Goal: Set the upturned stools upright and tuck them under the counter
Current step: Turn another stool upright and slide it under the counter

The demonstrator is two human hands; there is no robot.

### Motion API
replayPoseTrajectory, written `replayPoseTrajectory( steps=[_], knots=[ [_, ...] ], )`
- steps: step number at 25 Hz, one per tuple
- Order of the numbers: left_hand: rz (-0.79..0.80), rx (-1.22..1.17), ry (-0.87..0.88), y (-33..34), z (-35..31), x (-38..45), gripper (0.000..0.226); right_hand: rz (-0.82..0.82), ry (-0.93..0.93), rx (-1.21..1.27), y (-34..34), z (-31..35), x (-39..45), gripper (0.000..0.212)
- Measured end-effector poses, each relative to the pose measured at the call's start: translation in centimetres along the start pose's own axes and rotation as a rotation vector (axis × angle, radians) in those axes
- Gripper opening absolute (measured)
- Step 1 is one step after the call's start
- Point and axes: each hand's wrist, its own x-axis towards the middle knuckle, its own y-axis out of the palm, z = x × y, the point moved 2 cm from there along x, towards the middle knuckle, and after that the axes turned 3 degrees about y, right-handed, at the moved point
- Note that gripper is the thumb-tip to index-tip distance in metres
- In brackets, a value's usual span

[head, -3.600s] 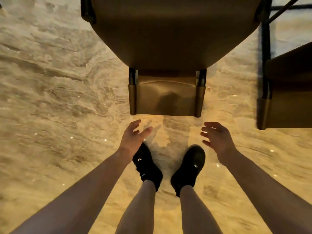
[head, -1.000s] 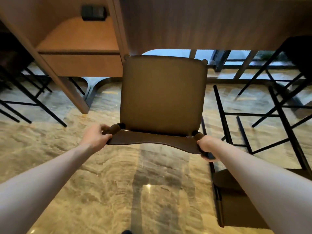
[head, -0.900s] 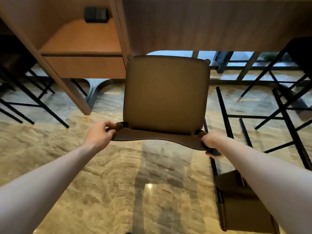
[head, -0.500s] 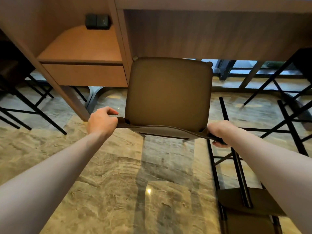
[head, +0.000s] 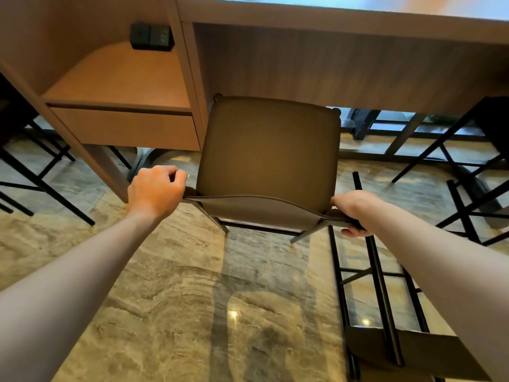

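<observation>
The brown padded stool with thin dark metal legs [head: 268, 158] stands upright at the wooden counter's [head: 344, 64] front edge, partly under it; the left hand [head: 155, 190] and right hand [head: 354, 210] curl round its low backrest's ends; another upturned brown stool [head: 391, 351] lies alongside on the marble floor [head: 179, 312], unrighted; no containers show.

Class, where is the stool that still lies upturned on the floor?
In the head view the upturned stool lies at lower right on the marble floor, legs pointing away, just right of the upright stool and under the right forearm.
</observation>
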Motion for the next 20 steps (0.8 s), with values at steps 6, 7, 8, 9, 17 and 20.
replayPoseTrajectory(
  steps=[6, 7, 8, 9, 17, 20],
  knots=[
    [-0.027, -0.006, 0.027, 0.3, -0.4, 1.5, 0.040, -0.210, -0.107, -0.039, -1.1, 1.5, -0.4, 0.030],
    [-0.031, -0.001, 0.026, 0.3, -0.5, 1.6, 0.040, -0.328, -0.186, -0.107, -1.2, 1.7, -0.6, 0.030],
    [-0.037, 0.007, 0.022, 0.3, -0.7, 1.7, 0.040, -0.442, -0.261, -0.160, -1.2, 1.9, -0.8, 0.030],
    [-0.043, 0.016, 0.018, 0.3, -0.8, 1.8, 0.040, -0.519, -0.314, -0.177, -1.2, 2.0, -1.0, 0.030],
    [-0.061, 0.043, 0.041, 0.3, -1.2, 2.3, 0.040, -0.620, -0.924, 0.034, -1.1, 1.4, -2.4, 0.062],
    [-0.076, 0.050, 0.051, 0.5, -1.0, 2.6, 0.041, -0.621, -1.250, -0.285, -1.0, 0.3, -3.7, 0.061]
  ],
)
